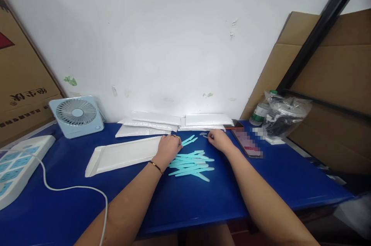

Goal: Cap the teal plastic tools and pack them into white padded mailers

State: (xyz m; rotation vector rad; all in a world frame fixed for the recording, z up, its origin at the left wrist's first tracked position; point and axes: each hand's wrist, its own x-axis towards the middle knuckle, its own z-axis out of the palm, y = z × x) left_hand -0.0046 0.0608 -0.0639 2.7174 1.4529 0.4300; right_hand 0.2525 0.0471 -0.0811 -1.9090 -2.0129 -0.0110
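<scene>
My left hand (168, 148) is closed, with its fingertips at the near ends of a couple of slim teal sticks (189, 140) that look like eyebrow razors. Just below it lies a loose pile of several more teal sticks (191, 164), their pale ends mostly pointing right. My right hand (218, 139) is pinched together above the table's far middle. A small whitish clear piece (203, 134) shows at its fingertips; its kind is too small to tell. Left of my left hand, a long white padded envelope (124, 155) lies flat, its right end partly behind that hand.
More white padded envelopes (150, 121) lie along the wall on the blue table (197, 203). A light blue fan (77, 116), a power strip (23, 166) and a white cable (72, 188) are left. Right are a phone (246, 143), a bottle (259, 114) and a plastic-wrapped item (282, 118).
</scene>
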